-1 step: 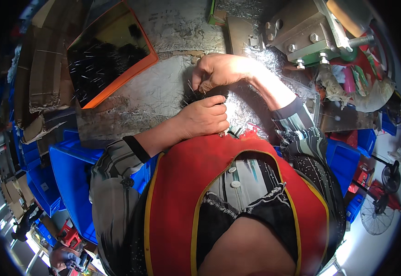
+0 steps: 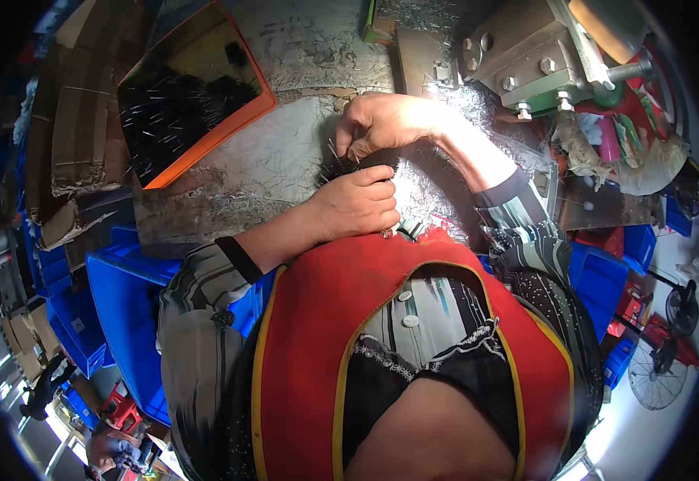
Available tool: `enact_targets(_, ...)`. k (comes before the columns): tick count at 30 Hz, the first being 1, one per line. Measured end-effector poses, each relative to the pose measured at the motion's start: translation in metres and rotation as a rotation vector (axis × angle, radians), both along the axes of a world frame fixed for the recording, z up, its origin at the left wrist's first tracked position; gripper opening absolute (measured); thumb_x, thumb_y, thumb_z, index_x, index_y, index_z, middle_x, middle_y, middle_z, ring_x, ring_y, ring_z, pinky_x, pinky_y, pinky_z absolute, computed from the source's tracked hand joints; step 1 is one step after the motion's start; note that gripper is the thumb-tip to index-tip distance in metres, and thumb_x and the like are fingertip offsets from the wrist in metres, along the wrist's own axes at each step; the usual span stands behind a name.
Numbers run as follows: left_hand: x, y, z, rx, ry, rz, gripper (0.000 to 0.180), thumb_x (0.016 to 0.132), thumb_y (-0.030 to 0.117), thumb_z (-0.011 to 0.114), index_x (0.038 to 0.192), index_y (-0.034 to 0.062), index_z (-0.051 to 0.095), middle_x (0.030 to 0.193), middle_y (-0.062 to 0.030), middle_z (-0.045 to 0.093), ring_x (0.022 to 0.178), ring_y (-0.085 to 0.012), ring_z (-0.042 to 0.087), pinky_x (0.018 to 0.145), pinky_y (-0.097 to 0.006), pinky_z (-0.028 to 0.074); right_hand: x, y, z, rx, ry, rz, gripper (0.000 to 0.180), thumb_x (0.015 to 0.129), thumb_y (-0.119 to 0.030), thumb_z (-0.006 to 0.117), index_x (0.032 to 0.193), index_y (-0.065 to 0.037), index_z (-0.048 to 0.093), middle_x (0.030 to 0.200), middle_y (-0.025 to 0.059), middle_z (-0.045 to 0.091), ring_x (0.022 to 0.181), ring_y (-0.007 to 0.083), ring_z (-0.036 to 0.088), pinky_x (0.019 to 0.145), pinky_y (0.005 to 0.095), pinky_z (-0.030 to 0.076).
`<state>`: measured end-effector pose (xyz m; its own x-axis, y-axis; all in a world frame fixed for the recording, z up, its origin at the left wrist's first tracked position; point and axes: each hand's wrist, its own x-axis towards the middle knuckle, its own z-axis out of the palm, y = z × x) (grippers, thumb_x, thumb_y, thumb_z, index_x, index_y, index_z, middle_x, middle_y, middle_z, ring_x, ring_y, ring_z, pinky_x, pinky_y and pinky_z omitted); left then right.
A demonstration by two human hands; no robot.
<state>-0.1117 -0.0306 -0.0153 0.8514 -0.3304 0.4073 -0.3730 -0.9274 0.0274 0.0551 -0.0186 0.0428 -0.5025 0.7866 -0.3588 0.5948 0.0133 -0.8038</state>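
Observation:
My left hand (image 2: 356, 205) is curled into a fist close to the red apron (image 2: 309, 321); whatever its fingers wrap round is hidden. Just beyond it, my right hand (image 2: 381, 127) arches over with fingertips bent down and pinched together. A bunch of thin, dark, needle-like pieces (image 2: 330, 170) lies beneath the right fingertips and against the far side of the left fist. One slim piece sticks out beside the right fingers, too small to identify. An orange bin (image 2: 205, 148) to the left holds many similar black pieces with silvery glints.
Shiny metal slivers litter the worn tabletop (image 2: 301, 60). A bolted metal machine (image 2: 526, 60) stands at the far right, with crumpled cloth and wrappers below it. Cardboard (image 2: 81, 120) stands at the left edge. Blue crates (image 2: 129, 321) flank me, and a fan (image 2: 658, 373) stands lower right.

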Motion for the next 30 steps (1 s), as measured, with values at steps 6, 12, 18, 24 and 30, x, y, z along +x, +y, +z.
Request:
enact_targets(6, -0.002, 0.001, 0.006, -0.027, 0.01, 0.014, 0.003, 0.07, 0.016, 0.051, 0.071, 0.0136, 0.05, 0.075, 0.0021, 0.054, 0.088, -0.0115, 0.054, 0.096, -0.031, 0.036, 0.004, -0.002, -0.013, 0.215, -0.067, -0.052, 0.018, 0.075, -0.012, 0.062, 0.087, 0.001, 0.062, 0.083, 0.013, 0.06, 0.079, 0.0255, 0.059, 0.071, 0.0337, 0.046)
enact_targets(12, -0.003, 0.007, 0.009, -0.09, 0.005, -0.014, 0.003, 0.07, 0.014, 0.053, 0.072, 0.0126, 0.051, 0.077, 0.0014, 0.054, 0.088, -0.0122, 0.054, 0.097, -0.031, 0.036, 0.017, 0.001, -0.002, 0.201, -0.053, -0.306, 0.017, 0.079, -0.015, 0.06, 0.086, 0.001, 0.061, 0.08, 0.0105, 0.062, 0.078, 0.0185, 0.059, 0.07, 0.0303, 0.046)
enact_targets(18, -0.006, 0.019, 0.014, -0.297, -0.042, 0.033, 0.009, 0.067, 0.009, 0.057, 0.073, 0.0131, 0.052, 0.075, 0.0001, 0.054, 0.086, -0.0136, 0.056, 0.094, -0.034, 0.036, 0.02, 0.008, 0.0, 0.639, -0.008, -0.805, 0.02, 0.075, -0.018, 0.06, 0.076, 0.001, 0.062, 0.077, 0.0171, 0.061, 0.074, 0.0297, 0.061, 0.067, 0.0351, 0.047)
enact_targets(24, -0.017, 0.039, 0.035, -0.952, -0.085, 0.43, 0.021, 0.061, -0.007, 0.057, 0.075, 0.009, 0.051, 0.077, -0.0025, 0.055, 0.085, -0.0161, 0.057, 0.086, -0.03, 0.039, 0.013, -0.022, 0.009, 0.89, -0.401, -0.68, 0.009, 0.075, -0.01, 0.061, 0.078, -0.002, 0.057, 0.075, 0.0166, 0.059, 0.07, 0.0306, 0.061, 0.063, 0.0342, 0.048)
enact_targets(30, 0.0, 0.058, 0.021, -1.389, -0.093, 0.793, 0.021, 0.069, -0.011, 0.052, 0.082, 0.0051, 0.049, 0.079, -0.0015, 0.053, 0.076, -0.009, 0.051, 0.071, -0.023, 0.042, -0.017, -0.036, -0.005, 0.774, -0.302, -0.688, 0.016, 0.074, -0.014, 0.056, 0.068, 0.001, 0.056, 0.074, 0.017, 0.057, 0.069, 0.0339, 0.059, 0.062, 0.0386, 0.049)
